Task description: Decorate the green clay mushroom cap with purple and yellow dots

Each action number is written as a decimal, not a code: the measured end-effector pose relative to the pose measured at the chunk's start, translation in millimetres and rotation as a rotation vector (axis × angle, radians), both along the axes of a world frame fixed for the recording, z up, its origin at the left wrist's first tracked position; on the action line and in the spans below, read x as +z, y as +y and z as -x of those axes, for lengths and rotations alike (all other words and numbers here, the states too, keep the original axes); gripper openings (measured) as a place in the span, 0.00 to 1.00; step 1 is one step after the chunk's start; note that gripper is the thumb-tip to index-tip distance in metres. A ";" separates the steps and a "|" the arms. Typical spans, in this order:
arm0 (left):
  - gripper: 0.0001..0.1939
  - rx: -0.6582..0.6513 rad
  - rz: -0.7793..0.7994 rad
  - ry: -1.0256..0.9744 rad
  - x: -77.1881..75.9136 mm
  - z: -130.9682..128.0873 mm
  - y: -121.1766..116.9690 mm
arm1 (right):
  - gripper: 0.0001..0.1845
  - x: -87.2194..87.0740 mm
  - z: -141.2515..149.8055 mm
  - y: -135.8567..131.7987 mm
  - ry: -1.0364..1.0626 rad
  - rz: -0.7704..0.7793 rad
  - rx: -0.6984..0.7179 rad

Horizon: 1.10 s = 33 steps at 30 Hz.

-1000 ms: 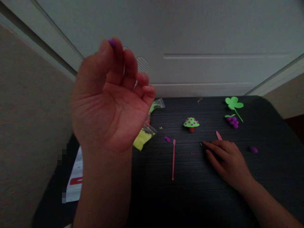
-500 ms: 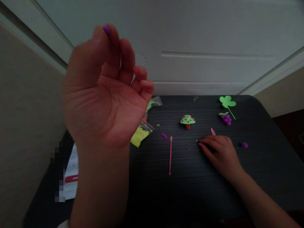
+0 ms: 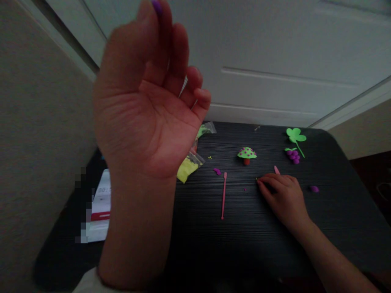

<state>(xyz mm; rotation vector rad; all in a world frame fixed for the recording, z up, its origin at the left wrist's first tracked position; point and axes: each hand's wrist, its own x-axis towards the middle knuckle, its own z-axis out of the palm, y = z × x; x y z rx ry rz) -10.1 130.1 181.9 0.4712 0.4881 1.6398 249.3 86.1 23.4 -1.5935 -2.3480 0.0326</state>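
Head view shows mushroom (image 3: 247, 154), clover (image 3: 295, 135) and grape cluster (image 3: 293, 156) looking finished, a purple lump (image 3: 314, 189) loose, left hand (image 3: 149, 110) pinching a purple bit (image 3: 157, 6), right hand (image 3: 284, 197) narrowly closed, hold unclear.

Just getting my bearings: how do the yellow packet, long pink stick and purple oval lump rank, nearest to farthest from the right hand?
Head view, from the right hand:
1. Purple oval lump, just to its right.
2. Long pink stick, to its left.
3. Yellow packet, farther left.

Panelled door (image 3: 275, 44) — pale; grey wall (image 3: 45, 122), left; flat white item (image 3: 99, 203) — red-banded.
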 end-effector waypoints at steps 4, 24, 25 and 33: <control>0.05 0.028 -0.025 0.019 -1.1 0.6 0.5 | 0.08 -1.4 0.5 -1.7 -0.007 -0.009 0.013; 0.03 -0.023 -0.049 0.146 -17.7 -4.1 8.1 | 0.09 0.1 -1.0 -3.0 0.059 0.034 0.036; 0.03 -0.021 -0.058 0.143 -17.9 -4.2 8.0 | 0.09 0.4 -0.9 -3.3 0.058 0.035 0.036; 0.02 0.006 -0.009 0.147 -16.5 -3.4 8.3 | 0.08 2.8 -0.5 -4.8 0.047 0.034 0.049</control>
